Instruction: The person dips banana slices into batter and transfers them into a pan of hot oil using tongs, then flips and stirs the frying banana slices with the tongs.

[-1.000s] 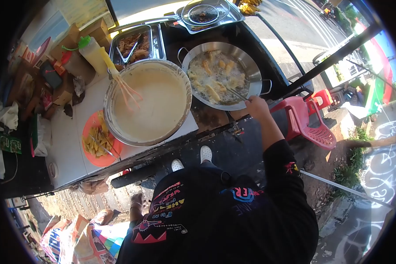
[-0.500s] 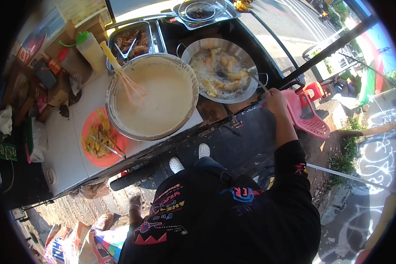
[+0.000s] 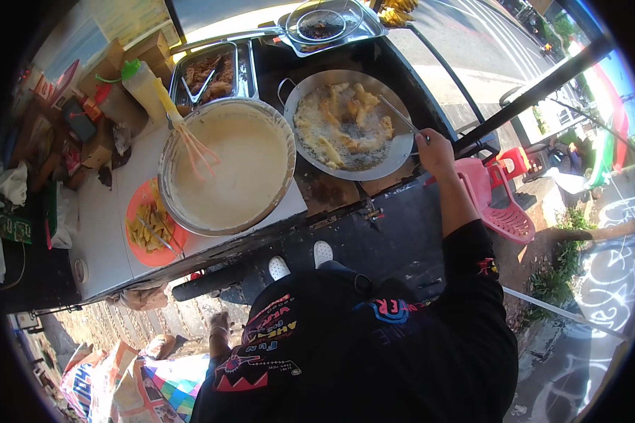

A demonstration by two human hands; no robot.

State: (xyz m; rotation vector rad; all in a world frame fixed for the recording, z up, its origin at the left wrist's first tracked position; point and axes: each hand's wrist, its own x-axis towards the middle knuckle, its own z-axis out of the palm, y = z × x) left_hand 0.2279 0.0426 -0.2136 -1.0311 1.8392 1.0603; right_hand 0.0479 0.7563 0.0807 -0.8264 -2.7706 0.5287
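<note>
My right hand (image 3: 436,151) is closed around the end of slim metal tongs (image 3: 399,113), held over the right rim of a wide wok (image 3: 404,149). The tips reach in among golden battered pieces (image 3: 360,106) frying in bubbling oil. My left hand (image 3: 219,321) hangs low at my side, away from the counter; its fingers are too unclear to make out. Left of the wok stands a large metal bowl (image 3: 289,169) of pale batter (image 3: 240,176). A whisk (image 3: 180,127) with a yellow handle rests in it.
An orange plate (image 3: 135,243) of cut yellow pieces with a metal utensil sits left of the bowl. Behind are a steel tray (image 3: 248,70) of fried food and a wire strainer (image 3: 324,25). Squeeze bottles (image 3: 142,88) stand at back left. A pink chair (image 3: 501,211) is at right.
My right hand and the tongs have moved up relative to the wok, with the tips now farther over the oil. The fried pieces have shifted toward the back. The view has moved slightly.
</note>
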